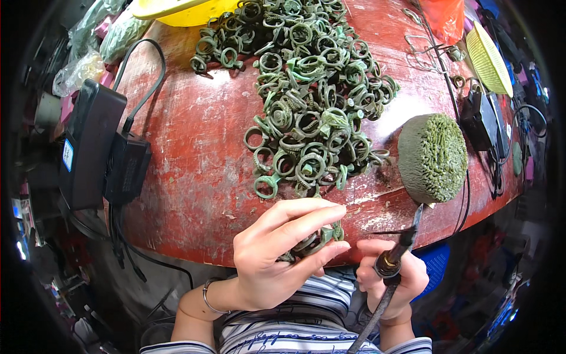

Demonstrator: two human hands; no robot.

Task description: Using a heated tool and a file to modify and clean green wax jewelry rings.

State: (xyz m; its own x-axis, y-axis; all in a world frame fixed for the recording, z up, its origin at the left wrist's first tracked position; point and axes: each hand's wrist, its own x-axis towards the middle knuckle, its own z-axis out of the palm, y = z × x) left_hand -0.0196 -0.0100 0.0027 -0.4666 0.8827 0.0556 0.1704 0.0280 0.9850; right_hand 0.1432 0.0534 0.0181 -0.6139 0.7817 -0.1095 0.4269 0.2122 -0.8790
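Observation:
My left hand [283, 251] is curled at the table's near edge, its fingers and thumb closed round several green rings [321, 239]; the palm side is hidden. Close by on the right, my right hand [392, 274] grips a corded pen-like tool [394, 256] with a dark body, brass-coloured collar and narrow metal tip pointing up and away. Its braided cord runs down past my wrist. Just beyond the tip sits a round green block [433, 158] with a rough, pitted face. A big heap of dull green rings [312, 112] spreads over the table beyond my left hand.
The red, scratched table [188, 177] carries a black power adapter [127, 168] and a tall black device [91, 141] at left. A yellow basin [183, 12] stands at the back. To the right are cables, a yellow-green basket [489, 59] and an orange-red bag [445, 20].

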